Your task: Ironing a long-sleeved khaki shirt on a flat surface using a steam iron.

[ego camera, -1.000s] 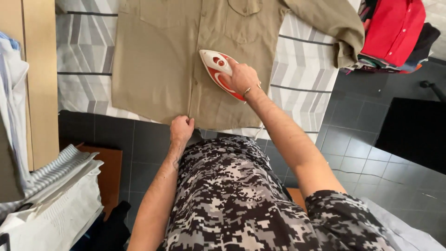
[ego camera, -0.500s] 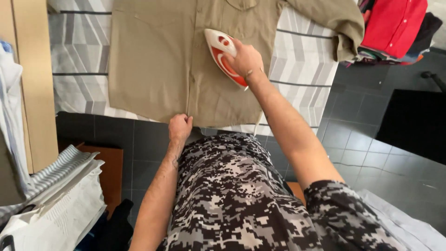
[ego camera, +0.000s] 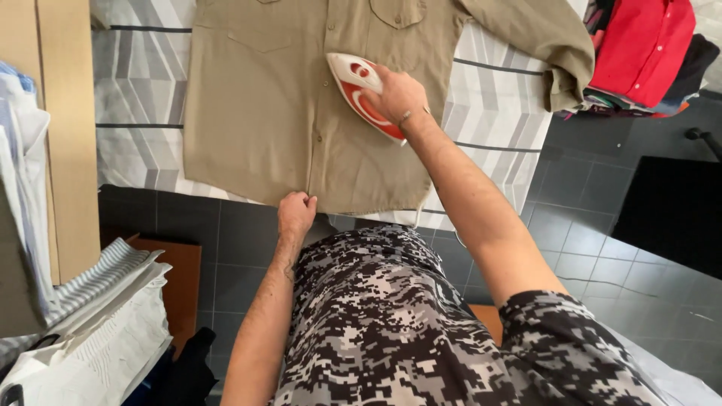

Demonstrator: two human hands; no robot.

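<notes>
On the striped ironing board, the right hand grips the iron and the left hand pinches the shirt hem at the near edge; lingering could scorch it.

a khaki button-up shirt lies flat and front-up on the striped grey and white ironing surface, its hem at the near edge and its collar end far. its button placket runs near to far down the middle, chest pockets sit at the far end, and one sleeve trails off to the far right. a red and white iron rests sole-down on the shirt's right front panel, pointed tip toward the far left.
</notes>
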